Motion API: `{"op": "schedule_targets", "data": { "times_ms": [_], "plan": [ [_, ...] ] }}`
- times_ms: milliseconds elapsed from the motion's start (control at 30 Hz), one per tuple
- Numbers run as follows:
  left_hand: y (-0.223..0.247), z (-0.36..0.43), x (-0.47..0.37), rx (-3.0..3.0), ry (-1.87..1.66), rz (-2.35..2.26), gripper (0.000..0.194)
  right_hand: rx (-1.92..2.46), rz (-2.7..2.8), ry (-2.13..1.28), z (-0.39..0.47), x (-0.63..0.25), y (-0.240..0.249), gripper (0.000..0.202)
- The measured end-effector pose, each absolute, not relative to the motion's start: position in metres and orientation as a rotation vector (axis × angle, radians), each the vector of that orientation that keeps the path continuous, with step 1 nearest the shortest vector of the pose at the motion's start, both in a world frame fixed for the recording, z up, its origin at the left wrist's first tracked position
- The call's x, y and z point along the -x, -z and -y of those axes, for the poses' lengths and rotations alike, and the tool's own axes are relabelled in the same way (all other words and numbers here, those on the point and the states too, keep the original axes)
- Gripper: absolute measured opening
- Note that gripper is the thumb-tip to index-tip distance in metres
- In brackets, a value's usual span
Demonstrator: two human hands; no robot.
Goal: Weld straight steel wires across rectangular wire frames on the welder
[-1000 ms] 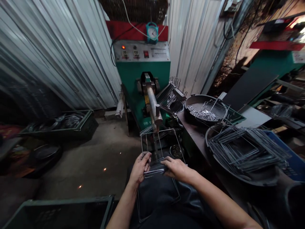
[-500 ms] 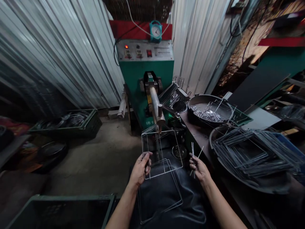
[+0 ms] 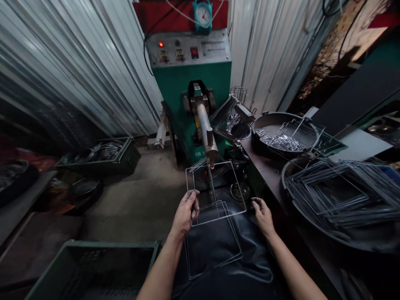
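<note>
My left hand is closed round the left side of a square thin-wire frame, which is upright below the electrode tip of a green spot-welding machine. A vertical wire runs through the middle of the frame. My right hand hangs just right of the frame, apart from it. Its fingers are curled together, and I cannot make out anything in them. More bent wire frames lie over the dark apron on my lap. A small round dish sits behind the frame's right side.
At right, a round pan contains short metal rods; a larger pan is heaped with wire frames. Green crates stand at lower left and farther back. A teal clock is atop the machine.
The thin metal rods that stuck out of my right hand are no longer visible there. My left hand still holds the frame by its left side. The whole view has shifted slightly.
</note>
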State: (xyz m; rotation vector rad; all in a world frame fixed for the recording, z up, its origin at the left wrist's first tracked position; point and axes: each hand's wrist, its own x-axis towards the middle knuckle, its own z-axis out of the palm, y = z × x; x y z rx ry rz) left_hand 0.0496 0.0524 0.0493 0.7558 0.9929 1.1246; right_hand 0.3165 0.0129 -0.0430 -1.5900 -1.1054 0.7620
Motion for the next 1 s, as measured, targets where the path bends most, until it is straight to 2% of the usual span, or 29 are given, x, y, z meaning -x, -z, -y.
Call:
{"op": "schedule_targets", "data": {
  "times_ms": [100, 167, 333, 500, 667, 800, 900, 1000],
  "plan": [
    [-0.054, -0.054, -0.044, -0.727, -1.138, -0.99, 0.028, 1.643, 1.223, -0.63, -0.014, -0.312, 0.059, 0.032],
    [-0.057, -0.055, -0.039, -0.731, -1.145, -1.009, 0.026, 1.625, 1.252, -0.547, -0.019, -0.314, 0.051, 0.033],
    [-0.064, -0.055, -0.027, -0.749, -1.127, -1.033, 0.024, 1.342, 1.657, -0.509, -0.025, -0.312, -0.023, 0.021],
    [-0.064, -0.051, -0.024, -0.723, -1.095, -0.964, 0.023, 1.109, 2.293, -0.669, -0.02, -0.285, -0.072, 0.052],
    [-0.061, -0.046, -0.018, -0.668, -1.095, -0.953, 0.024, 1.149, 2.578, -0.813, -0.013, -0.269, -0.077, 0.078],
    [-0.057, -0.04, -0.013, -0.675, -1.069, -0.949, 0.024, 1.234, 2.662, -0.832, -0.006, -0.267, -0.079, 0.088],
    [-0.054, -0.035, -0.012, -0.675, -1.06, -0.954, 0.023, 1.242, 2.697, -0.803, -0.003, -0.264, -0.079, 0.089],
    [-0.051, -0.03, -0.012, -0.662, -1.054, -0.962, 0.023, 1.255, 2.696, -0.733, -0.003, -0.262, -0.079, 0.073]
  ]
}}
